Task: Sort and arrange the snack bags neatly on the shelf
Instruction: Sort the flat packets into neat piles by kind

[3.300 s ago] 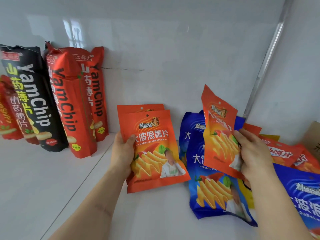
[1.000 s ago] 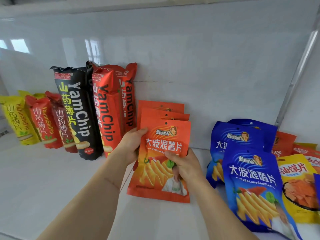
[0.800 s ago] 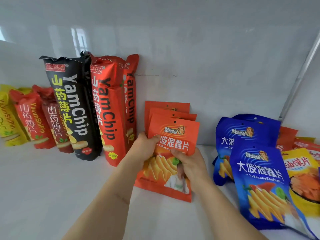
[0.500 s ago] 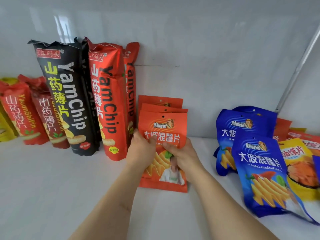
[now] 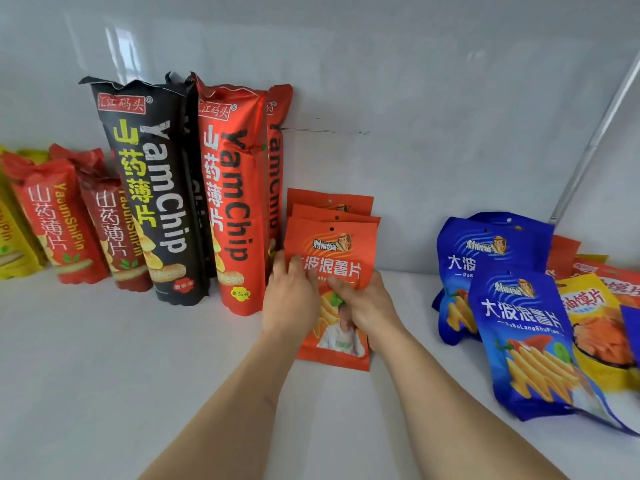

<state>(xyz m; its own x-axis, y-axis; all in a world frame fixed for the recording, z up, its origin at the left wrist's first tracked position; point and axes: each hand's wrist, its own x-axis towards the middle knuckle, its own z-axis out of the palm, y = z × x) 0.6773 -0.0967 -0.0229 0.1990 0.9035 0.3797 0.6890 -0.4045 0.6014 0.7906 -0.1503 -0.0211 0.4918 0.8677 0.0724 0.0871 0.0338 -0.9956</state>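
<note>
Three orange chip bags stand stacked one behind another against the white back wall. My left hand (image 5: 290, 299) grips the left edge of the front orange bag (image 5: 341, 251) and my right hand (image 5: 363, 303) holds its middle from the right. The two orange bags behind (image 5: 329, 206) show only their top edges. Directly to the left stands a tall red YamChip bag (image 5: 235, 202), next to a tall black YamChip bag (image 5: 152, 188).
Smaller red yam bags (image 5: 59, 220) and a yellow bag (image 5: 10, 244) stand at far left. On the right, blue chip bags (image 5: 526, 334) lie in a loose pile with a yellow bag (image 5: 595, 323) and orange bags (image 5: 568, 251). A metal post (image 5: 595, 133) rises at right.
My right hand brought a third orange bag over from the right pile and set it in front of the two held by my left. Both hands then pushed the stack back beside the red YamChip bag.
</note>
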